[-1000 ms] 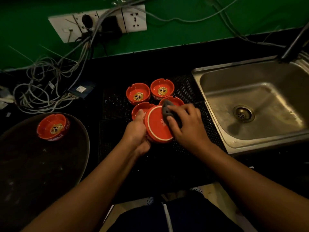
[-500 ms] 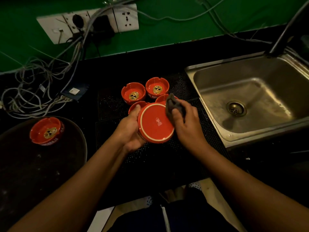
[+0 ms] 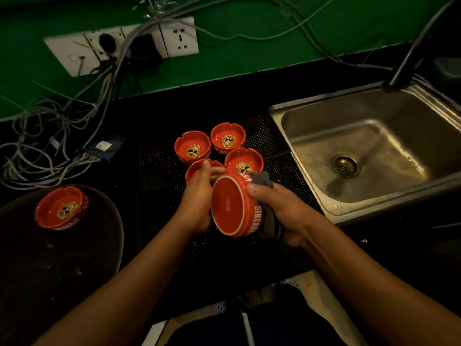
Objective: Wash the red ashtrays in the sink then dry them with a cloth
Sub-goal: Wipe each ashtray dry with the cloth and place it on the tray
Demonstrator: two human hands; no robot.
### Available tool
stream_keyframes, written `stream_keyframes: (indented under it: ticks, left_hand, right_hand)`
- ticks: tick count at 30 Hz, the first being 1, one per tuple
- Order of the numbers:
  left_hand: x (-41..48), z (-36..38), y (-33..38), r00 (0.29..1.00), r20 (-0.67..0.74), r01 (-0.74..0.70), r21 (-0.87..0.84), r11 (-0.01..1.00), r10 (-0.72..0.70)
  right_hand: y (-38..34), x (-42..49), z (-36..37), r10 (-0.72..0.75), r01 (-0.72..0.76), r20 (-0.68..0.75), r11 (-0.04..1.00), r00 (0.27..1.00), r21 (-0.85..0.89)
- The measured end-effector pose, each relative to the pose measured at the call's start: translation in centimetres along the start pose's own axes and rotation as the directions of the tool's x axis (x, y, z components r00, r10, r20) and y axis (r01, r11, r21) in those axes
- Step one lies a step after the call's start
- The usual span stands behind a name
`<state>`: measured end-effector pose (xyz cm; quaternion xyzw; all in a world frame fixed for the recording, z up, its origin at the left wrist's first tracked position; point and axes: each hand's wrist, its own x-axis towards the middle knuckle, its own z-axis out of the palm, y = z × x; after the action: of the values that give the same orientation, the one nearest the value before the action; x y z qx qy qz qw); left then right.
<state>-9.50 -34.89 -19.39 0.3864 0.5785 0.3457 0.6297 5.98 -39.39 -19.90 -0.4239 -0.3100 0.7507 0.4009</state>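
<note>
Since a moment ago our grey cloth (image 3: 269, 217) has slid off the base onto the side wall of the red ashtray (image 3: 228, 206). Our left hand (image 3: 197, 203) grips its left rim, base toward us; our right hand (image 3: 287, 211) wraps the cloth against its right side, over the mat (image 3: 159, 208).

4 ashtrays (image 3: 192, 147) on mat (image 3: 159, 168), sink (image 3: 389, 136) to R, 1 ashtray (image 3: 61, 208) on tray (image 3: 62, 270) far L, sockets (image 3: 178, 37) behind
</note>
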Motion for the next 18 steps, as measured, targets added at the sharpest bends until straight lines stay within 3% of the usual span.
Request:
stream_keyframes:
  ticks: [2,4,7,10,13,16,18]
  left_hand:
    - [-0.4,0.4,-0.8,0.971,0.162,-0.193,0.092,0.977,0.176]
    - [-0.7,1.2,-1.7,0.926,0.332,-0.226,0.11,0.968,0.179]
    - [0.0,2.2,-2.3,0.941,0.319,-0.106,-0.048,0.993,0.116]
    - [0.0,2.1,-1.8,0.956,0.293,0.088,-0.295,0.952,0.002]
    - [0.0,1.1,-2.1,0.929,0.35,0.274,-0.425,0.863,-0.123]
    - [0.4,1.0,-2.5,0.914,0.369,0.33,-0.442,0.834,-0.166]
    - [0.4,1.3,-2.7,0.916,0.363,0.333,-0.456,0.825,-0.169]
  right_hand:
    - [0.1,0.4,-0.1,-0.015,0.023,-0.107,0.997,0.994,0.075]
    - [0.1,0.7,0.2,-0.04,0.057,-0.179,0.994,0.983,0.093]
    - [-0.5,1.2,1.5,-0.072,0.054,-0.251,0.995,0.965,-0.079]
    - [-1.6,1.5,1.4,-0.184,0.064,-0.345,0.941,0.921,-0.333]
    - [-1.8,1.7,0.1,-0.347,0.044,-0.304,0.719,0.887,-0.694]
    - [-1.0,2.4,0.4,-0.454,-0.012,-0.185,0.358,0.871,-0.934]
    - [-0.8,2.7,2.0,-0.484,0.018,-0.155,0.335,0.861,-0.942]
